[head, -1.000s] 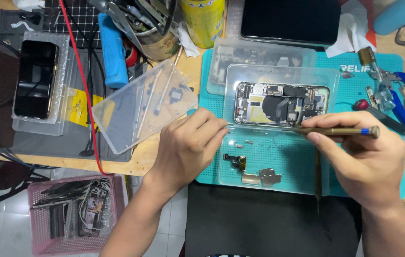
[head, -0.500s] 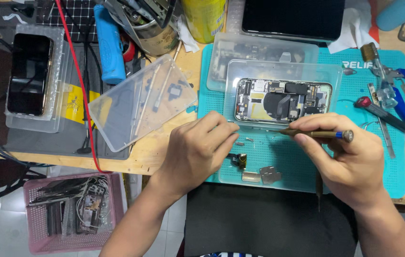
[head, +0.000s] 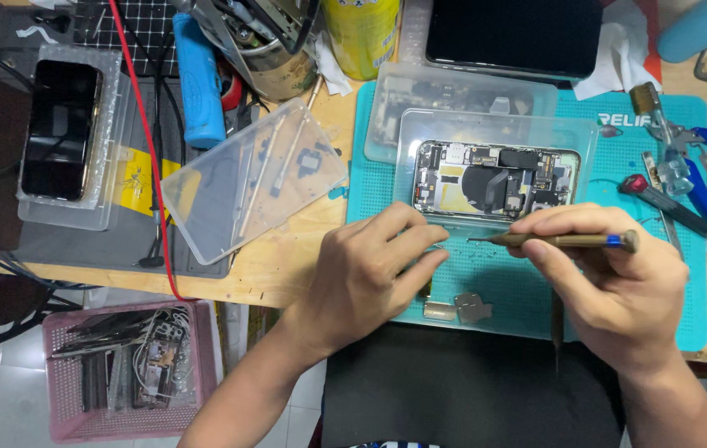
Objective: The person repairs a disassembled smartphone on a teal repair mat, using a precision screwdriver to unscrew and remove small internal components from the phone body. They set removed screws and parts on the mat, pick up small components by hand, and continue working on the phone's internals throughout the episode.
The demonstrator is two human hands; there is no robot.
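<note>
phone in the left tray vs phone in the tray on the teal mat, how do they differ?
The left phone is closed, showing a dark screen; the mat phone is open, its boards and parts exposed. The left phone lies lengthwise away from the person; the mat phone lies crosswise. The mat phone lies just beyond both hands; the left phone lies far off. Both sit in clear plastic trays.

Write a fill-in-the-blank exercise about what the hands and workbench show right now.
1. The right hand holds a slim ____ with a blue band.
2. The opened phone lies in a clear plastic ____.
3. The work mat under the hands is coloured ____.
4. The basket below the table edge is ____.

Missing words: screwdriver; tray; teal; pink
</note>
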